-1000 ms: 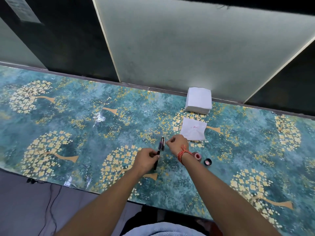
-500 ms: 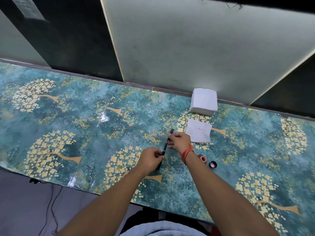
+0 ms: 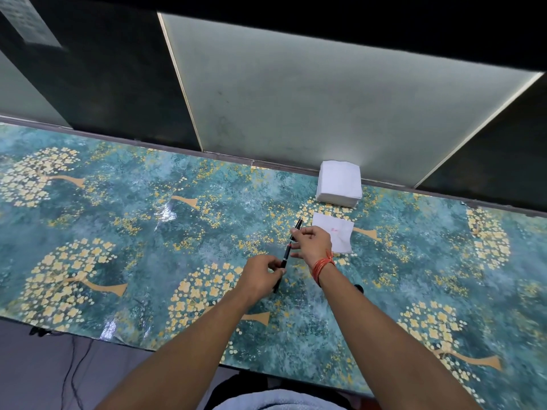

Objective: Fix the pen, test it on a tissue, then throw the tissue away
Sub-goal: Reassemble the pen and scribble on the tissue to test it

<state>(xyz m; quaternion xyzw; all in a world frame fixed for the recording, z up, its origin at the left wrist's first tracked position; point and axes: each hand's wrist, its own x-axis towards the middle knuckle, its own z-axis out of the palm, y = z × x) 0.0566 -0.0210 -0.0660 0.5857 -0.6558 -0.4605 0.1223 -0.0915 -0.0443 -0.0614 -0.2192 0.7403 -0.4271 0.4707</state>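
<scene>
A slim black pen (image 3: 287,253) with a red band at its middle is held slanted above the table, tip end pointing away. My left hand (image 3: 260,278) grips its near end. My right hand (image 3: 313,242), an orange thread around the wrist, pinches the far part between thumb and fingers. Just behind my right hand a single white tissue (image 3: 337,232) lies flat, with faint pink marks on it.
A stack of white tissues (image 3: 339,187) stands by the back wall. The table (image 3: 148,232) has a teal cover with golden trees. A small dark object (image 3: 358,288) peeks out by my right forearm. Cables hang off the near left edge.
The two pen parts have come together into one long pen between my hands. The small pink and black caps near my right wrist are now mostly hidden by the forearm.
</scene>
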